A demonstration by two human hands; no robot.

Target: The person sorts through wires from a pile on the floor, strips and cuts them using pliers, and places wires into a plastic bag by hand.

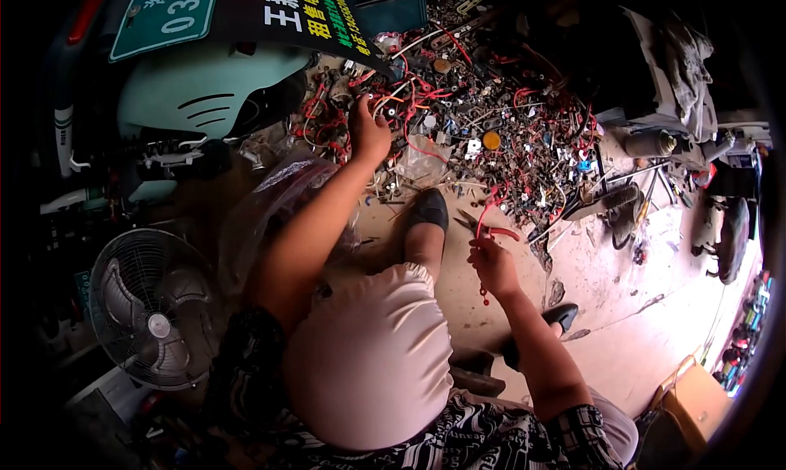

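Left hand half-curled among red wires; hold unclear. Right hand closed round red-handled pliers. Green plate shows "038"; side label reads "RIDER".

Wide-angle head view with barrel distortion and black, vignetted corners. Strong light enters at the right edge, overexposing the floor at lower right; the left side and upper right lie in deep shadow.

The single head view looks forward and steeply down from the person's head, over the lap, with the parts-strewn floor a little farther off.
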